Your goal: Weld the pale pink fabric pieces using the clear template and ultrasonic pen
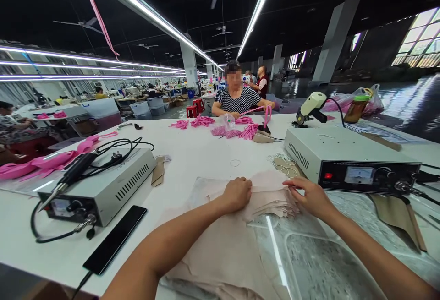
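A stack of pale pink fabric pieces (270, 201) lies in front of me on a clear sheet over the table. My left hand (237, 194) is closed on the top piece near its left end, fingers curled under. With thumb and forefinger, my right hand (307, 195) pinches the edge of that piece at its right end. Between the hands a strip of the fabric runs roughly straight, as if folded over. More pale fabric (230, 254) spreads toward me, below my left forearm. Just beyond the stack are a thin loop of cord (235, 163) and a tan piece (287, 167) with white loops on it.
Grey control boxes stand at left (99, 185) and right (350, 153), with a pen-like tool (68, 176) and cables on the left one. A black phone (116, 239) lies nearby. Across the table, a person (237, 96) handles pink straps. Pink bundles (202, 121) lie at the far edge.
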{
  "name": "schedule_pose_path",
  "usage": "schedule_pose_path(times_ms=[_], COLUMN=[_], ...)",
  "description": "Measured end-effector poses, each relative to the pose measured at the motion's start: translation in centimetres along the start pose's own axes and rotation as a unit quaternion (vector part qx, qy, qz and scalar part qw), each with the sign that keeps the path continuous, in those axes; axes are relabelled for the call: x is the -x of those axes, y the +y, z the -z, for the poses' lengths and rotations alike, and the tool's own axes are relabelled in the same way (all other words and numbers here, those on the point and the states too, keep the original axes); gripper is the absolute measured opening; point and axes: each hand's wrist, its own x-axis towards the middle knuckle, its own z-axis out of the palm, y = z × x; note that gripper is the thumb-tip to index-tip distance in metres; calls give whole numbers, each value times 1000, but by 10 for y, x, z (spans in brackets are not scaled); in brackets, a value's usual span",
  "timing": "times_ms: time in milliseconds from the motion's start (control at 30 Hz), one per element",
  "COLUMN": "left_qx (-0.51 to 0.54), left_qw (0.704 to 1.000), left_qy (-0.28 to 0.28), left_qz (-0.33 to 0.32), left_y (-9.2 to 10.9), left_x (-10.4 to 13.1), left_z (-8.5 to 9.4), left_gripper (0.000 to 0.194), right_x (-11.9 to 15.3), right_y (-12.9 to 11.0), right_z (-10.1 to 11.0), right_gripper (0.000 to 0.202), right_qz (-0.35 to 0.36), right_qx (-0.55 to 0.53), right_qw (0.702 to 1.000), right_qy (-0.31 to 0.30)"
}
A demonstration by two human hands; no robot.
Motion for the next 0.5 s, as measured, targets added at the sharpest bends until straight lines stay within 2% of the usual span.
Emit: schedule_pose_path(times_ms=[133,333,500], left_qx=[30,92,156], left_qw=[999,995,986], left_qy=[25,47,59], left_qz=[26,5,-18], left_y=[-11,-15,-5], left_x=[-4,4,16], left_z=[15,35,62], left_gripper=[33,34,32], right_x=[-1,4,15], right_y=[-2,-9,-27], right_z=[6,20,50], right_gripper=[25,28,38], right_qz=[-18,-63,-83], right_qx=[-19,-52,-83], right_qw=[999,996,991], right_qy=[19,38,66])
